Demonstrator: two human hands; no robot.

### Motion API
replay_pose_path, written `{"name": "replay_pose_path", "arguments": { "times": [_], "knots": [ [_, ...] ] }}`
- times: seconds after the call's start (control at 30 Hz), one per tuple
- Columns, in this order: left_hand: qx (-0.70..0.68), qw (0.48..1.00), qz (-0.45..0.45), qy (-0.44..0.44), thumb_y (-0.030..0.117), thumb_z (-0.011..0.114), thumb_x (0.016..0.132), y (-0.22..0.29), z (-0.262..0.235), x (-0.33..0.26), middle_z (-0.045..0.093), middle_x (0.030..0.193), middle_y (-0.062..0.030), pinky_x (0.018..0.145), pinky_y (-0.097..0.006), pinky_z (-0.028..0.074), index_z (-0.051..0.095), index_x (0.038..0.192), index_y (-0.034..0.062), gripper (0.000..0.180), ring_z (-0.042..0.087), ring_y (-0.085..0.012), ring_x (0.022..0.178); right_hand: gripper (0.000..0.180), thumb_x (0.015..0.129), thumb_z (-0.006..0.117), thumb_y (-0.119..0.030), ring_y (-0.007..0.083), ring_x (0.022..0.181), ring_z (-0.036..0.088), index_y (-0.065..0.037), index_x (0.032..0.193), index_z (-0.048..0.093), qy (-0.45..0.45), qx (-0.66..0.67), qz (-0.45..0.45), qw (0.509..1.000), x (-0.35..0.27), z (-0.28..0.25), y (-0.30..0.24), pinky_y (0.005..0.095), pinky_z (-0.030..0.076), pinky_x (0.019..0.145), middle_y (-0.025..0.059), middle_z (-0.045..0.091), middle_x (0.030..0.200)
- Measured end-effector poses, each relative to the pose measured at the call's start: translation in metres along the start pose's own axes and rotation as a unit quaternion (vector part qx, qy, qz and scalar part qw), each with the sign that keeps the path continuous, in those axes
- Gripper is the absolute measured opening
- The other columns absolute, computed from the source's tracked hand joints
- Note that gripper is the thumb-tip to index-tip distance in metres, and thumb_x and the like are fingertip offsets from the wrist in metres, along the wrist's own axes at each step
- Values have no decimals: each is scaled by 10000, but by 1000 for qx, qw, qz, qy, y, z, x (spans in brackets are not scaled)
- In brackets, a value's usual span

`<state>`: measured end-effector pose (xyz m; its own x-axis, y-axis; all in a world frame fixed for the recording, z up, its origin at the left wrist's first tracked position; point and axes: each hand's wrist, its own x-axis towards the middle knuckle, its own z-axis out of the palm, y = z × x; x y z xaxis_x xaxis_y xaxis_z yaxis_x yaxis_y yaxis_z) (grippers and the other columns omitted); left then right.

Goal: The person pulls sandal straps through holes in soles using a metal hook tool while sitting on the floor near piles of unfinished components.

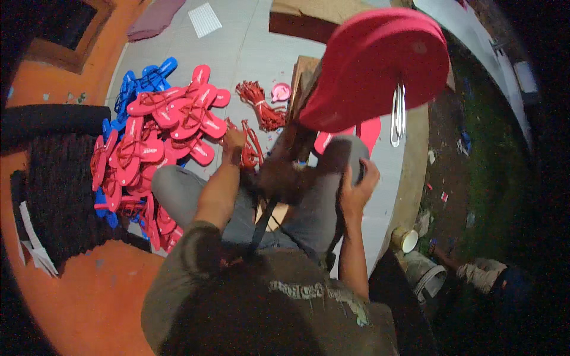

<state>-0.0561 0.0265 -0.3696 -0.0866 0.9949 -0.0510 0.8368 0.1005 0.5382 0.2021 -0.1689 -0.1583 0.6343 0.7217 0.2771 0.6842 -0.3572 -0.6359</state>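
Observation:
My left hand (234,140) reaches forward between a heap of pinkish-red flip-flops (151,151) and a small bunch of loose red sandal straps (252,148). It is right beside the straps; its fingers are small and unclear, so a grip cannot be made out. Over my right knee hovers my right hand (361,185), thumb and fingers apart, holding nothing visible. A tied bundle of red straps (261,107) lies farther forward. Large in front, on the right, a stack of red foam soles (380,71) rises, with thin metal rods (398,115) hanging by its edge.
Blue flip-flops (142,83) lie behind and under the red heap. Wooden blocks (306,18) stand ahead, next to a small pink round piece (281,91). More red soles (368,133) rest beyond my right knee. A whitish cup (406,240) stands at the right edge.

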Motion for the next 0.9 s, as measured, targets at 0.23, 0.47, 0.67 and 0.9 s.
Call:
{"name": "replay_pose_path", "arguments": {
  "times": [0.23,0.47,0.67,0.9],
  "knots": [
    [218,934,26,-281,361,554,731,-17,19,-29,577,938,-210,750,-417,458,541,1000,-17,463,571,-345,883,342,774,566,-159,293,986,442,27,1038,457,20,40,1,999,3,-5,6,369,343,884,163,436,1031],
    [131,984,22,-116,296,589,699,7,17,-11,581,910,-219,705,-437,468,429,1098,6,518,581,-359,823,331,768,564,-157,299,1002,430,7,1036,458,28,55,13,998,0,-7,12,374,339,887,166,432,1035],
    [65,983,-58,-162,274,541,718,5,19,10,571,901,-250,713,-455,449,503,995,-5,395,566,-384,835,323,775,554,-151,296,1012,426,-1,1047,464,31,60,26,997,-3,-11,4,379,343,887,165,435,1045],
    [-191,972,-59,-126,199,501,755,53,-47,-13,567,700,-196,616,-382,452,536,739,0,202,573,-303,662,267,750,593,-127,267,975,472,-1,977,528,-49,123,-124,983,-21,13,-28,344,372,845,155,483,1029]
  ]
}}
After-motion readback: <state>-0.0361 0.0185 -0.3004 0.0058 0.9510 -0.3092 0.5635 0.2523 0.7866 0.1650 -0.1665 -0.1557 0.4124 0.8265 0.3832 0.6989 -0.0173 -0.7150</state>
